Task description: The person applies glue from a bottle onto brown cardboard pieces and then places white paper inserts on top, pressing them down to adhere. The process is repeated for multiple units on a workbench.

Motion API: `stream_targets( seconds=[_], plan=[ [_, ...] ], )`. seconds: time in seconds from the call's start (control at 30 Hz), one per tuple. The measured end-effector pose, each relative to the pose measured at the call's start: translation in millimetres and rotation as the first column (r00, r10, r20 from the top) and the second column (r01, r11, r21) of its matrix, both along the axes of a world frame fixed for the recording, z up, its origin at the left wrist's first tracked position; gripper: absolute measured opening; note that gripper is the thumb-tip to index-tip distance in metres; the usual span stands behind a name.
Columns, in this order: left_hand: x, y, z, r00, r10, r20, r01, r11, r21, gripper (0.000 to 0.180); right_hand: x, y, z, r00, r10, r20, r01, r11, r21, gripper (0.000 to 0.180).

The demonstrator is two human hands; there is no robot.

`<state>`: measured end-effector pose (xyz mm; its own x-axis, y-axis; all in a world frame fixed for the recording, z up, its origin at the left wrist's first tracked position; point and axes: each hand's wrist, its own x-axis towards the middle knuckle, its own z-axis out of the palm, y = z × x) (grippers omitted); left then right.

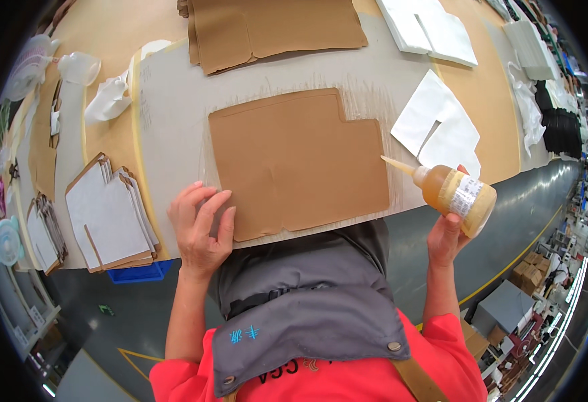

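amber glue in a squeeze bottle (pixel 456 194), right hand (pixel 445 236) grip clenched around it; left hand (pixel 200 224) flat, released, on brown card (pixel 297 161)

Long tan worktable (pixel 488 100); grey floor (pixel 508 221) with yellow line (pixel 508 264); cardboard boxes (pixel 528 271) stacked right.

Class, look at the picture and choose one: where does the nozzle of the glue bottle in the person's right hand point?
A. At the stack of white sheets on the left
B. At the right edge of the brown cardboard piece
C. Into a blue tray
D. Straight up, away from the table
B: the right hand tilts the glue bottle so its nozzle tip reaches the right edge of the brown cardboard piece, which the left hand presses flat.
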<state>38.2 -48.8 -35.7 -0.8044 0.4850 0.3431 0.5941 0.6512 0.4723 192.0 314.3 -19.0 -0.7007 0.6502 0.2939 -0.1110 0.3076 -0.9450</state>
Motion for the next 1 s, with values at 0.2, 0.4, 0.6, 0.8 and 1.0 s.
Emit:
stream_targets(
  seconds=[0.2, 0.4, 0.6, 0.8, 1.0],
  plan=[
    [0, -2, -3, 1.0, 0.004, -0.026, -0.005, 1.0, -0.001, 0.029, 18, -4, 1, 1.0, -0.014, 0.009, 0.014, 1.0, 0.002, 0.088],
    [1, -3, -6, 0.999, 0.005, -0.036, -0.005, 1.0, -0.001, 0.028, 38, -9, 3, 0.997, -0.056, 0.053, 0.059, 0.997, -0.057, 0.1],
    [0, -2, -6, 0.999, -0.002, -0.045, 0.001, 1.0, -0.013, 0.027, 56, -10, 3, 0.996, -0.066, 0.062, 0.069, 0.996, -0.062, 0.1],
    [1, -2, -5, 0.999, 0.014, -0.041, -0.015, 1.0, -0.015, 0.027, 62, -16, 3, 0.993, -0.107, 0.045, 0.113, 0.982, -0.152, 0.092],
    [2, 0, 0, 1.0, 0.015, -0.028, -0.016, 0.999, -0.032, 0.024, 63, -22, -6, 0.98, -0.199, 0.03, 0.199, 0.937, -0.288, 0.078]
  ],
)
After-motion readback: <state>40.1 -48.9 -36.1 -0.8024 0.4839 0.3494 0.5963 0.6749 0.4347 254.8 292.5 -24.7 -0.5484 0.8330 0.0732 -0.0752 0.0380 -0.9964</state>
